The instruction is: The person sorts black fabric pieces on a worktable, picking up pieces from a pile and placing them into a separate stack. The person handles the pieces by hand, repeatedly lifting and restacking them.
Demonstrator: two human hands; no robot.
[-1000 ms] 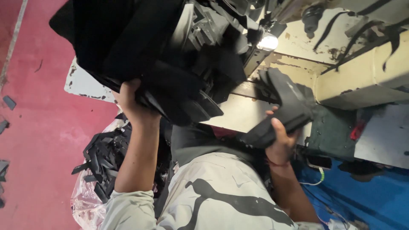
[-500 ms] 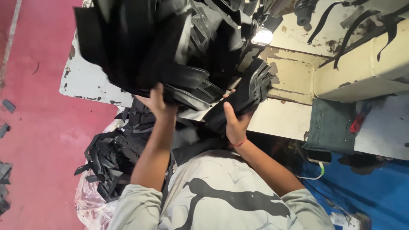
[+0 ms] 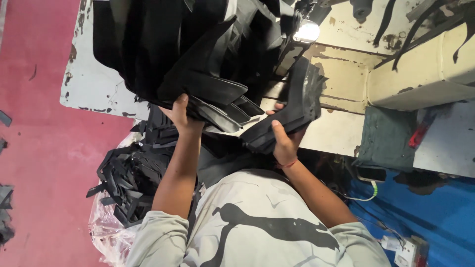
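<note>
My left hand [image 3: 182, 114] grips the lower edge of a big pile of black cut material pieces [image 3: 188, 54] that lies on the worn white table [image 3: 89, 89]. Just to its right, my right hand [image 3: 282, 143] holds a smaller stack of black pieces [image 3: 294, 106], thumb on top, with the stack fanned up and away from me. The two stacks sit close together, with a narrow gap of table between them. A red thread band is on my right wrist.
A clear plastic bag of black strips [image 3: 131, 178] sits on the red floor [image 3: 39, 158] at lower left. A cream machine body [image 3: 420, 74] and a lit lamp [image 3: 307, 30] stand at upper right. A phone on a cable [image 3: 371, 174] lies by a blue surface [image 3: 425, 212].
My right hand brought its small stack from the right in beside the big pile, then eased slightly back. My left hand moved up and right, and keeps its hold on the pile's edge.
</note>
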